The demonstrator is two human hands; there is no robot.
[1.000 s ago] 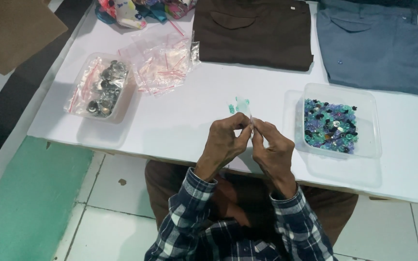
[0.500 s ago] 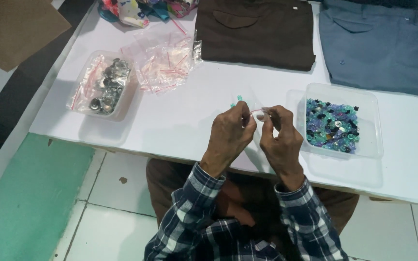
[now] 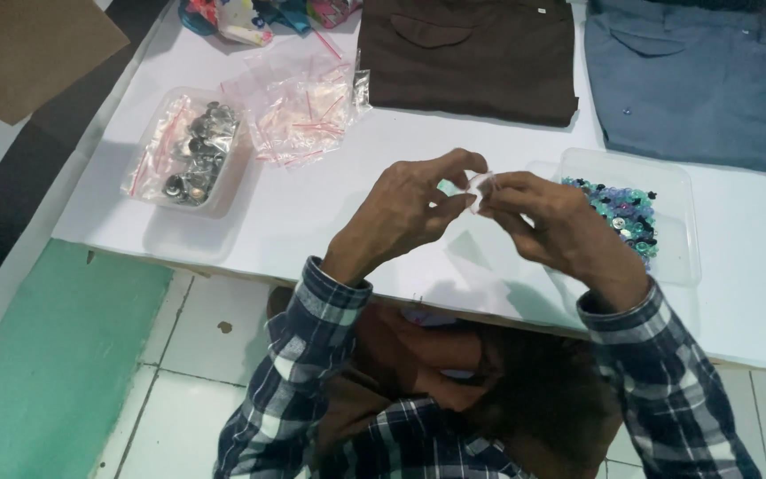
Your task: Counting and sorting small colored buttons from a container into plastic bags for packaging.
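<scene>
My left hand (image 3: 414, 208) and my right hand (image 3: 547, 222) meet above the white table (image 3: 418, 142), fingertips pinched together on a small clear plastic bag (image 3: 479, 184). A bit of teal shows behind the left fingers; what it is cannot be told. Just right of my right hand stands a clear plastic tub (image 3: 667, 191) holding several blue, teal and purple buttons (image 3: 624, 213). Both forearms wear plaid sleeves.
A clear tub of silvery metal buttons (image 3: 195, 155) sits at the left, with a heap of small clear zip bags (image 3: 299, 111) beside it. A folded brown garment (image 3: 467, 53) and a folded blue-grey garment (image 3: 689, 84) lie at the back. Tiled floor lies below the table's edge.
Both hands have risen and come closer to the camera, still pinched together on the small bag. The teal bits seen on the table earlier are now mostly hidden behind the left hand.
</scene>
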